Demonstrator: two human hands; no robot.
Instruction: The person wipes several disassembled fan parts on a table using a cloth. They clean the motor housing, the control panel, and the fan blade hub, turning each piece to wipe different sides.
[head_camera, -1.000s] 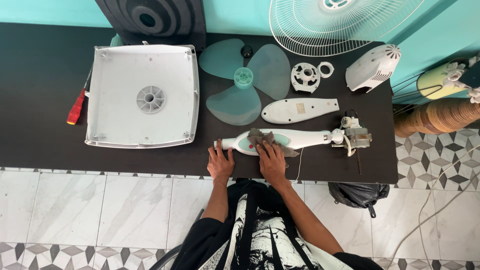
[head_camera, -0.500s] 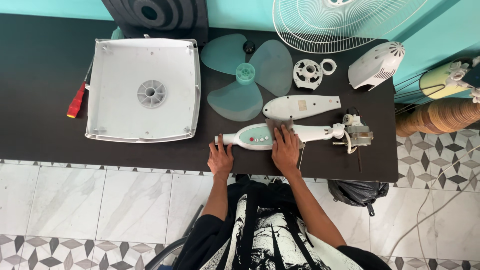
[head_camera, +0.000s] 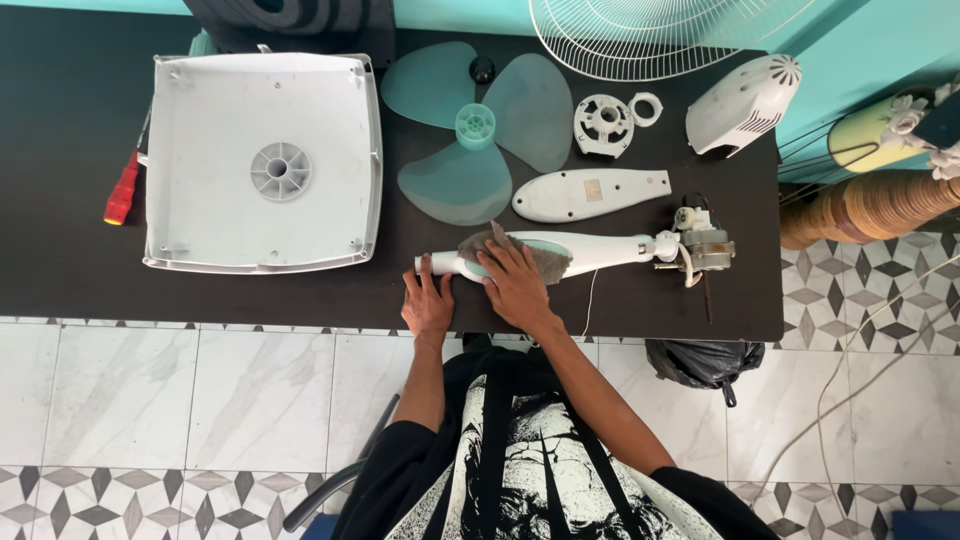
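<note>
The right hand (head_camera: 517, 287) lay flat, fingers spread, pressing a grey cloth (head_camera: 520, 252) onto the white fan neck (head_camera: 560, 255), which rested lengthwise near the front edge of the dark counter (head_camera: 60, 120). The left hand (head_camera: 428, 303) steadied the neck's narrow end, its fingers open and resting against it rather than wrapped around. A small motor (head_camera: 700, 245) sat at the neck's far end. Just behind lay the teal fan blade (head_camera: 480, 130) and a white cover plate (head_camera: 590, 193); the square base (head_camera: 262, 160) sat well to the left.

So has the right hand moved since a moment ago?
Yes: the right hand slid left along the white fan stem, judged against the fan blade.
</note>
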